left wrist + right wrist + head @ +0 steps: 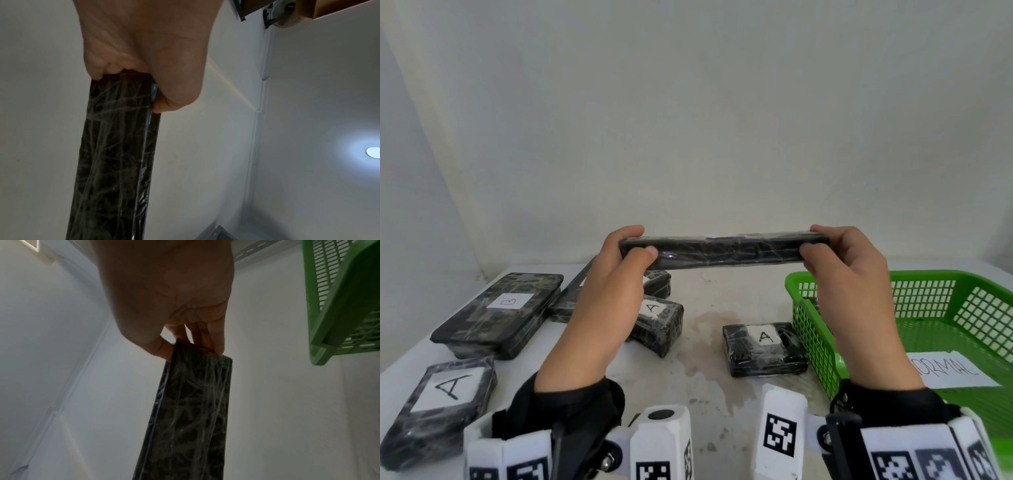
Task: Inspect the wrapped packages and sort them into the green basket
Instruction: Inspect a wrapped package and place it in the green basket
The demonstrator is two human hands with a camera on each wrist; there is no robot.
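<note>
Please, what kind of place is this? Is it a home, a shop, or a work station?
Probably a simple sorting or inspection bench. Black film-wrapped packages with handwritten letter labels lie on a stained white table, a green plastic mesh basket holds a paper sign, and the wall behind is bare.

- Long package (724,250) held level above the table (705,359), left hand (616,274) on its left end, right hand (849,274) on its right end.
- Basket (815,342) on the table at right; paper sheet (955,370) inside it.
- Small package (765,349) just left of the basket's near-left wall.
- Large flat package (496,315) far left; another small package (441,404) near left.
- Centre: small package (659,322) partly behind the left hand, two more beyond it.
</note>
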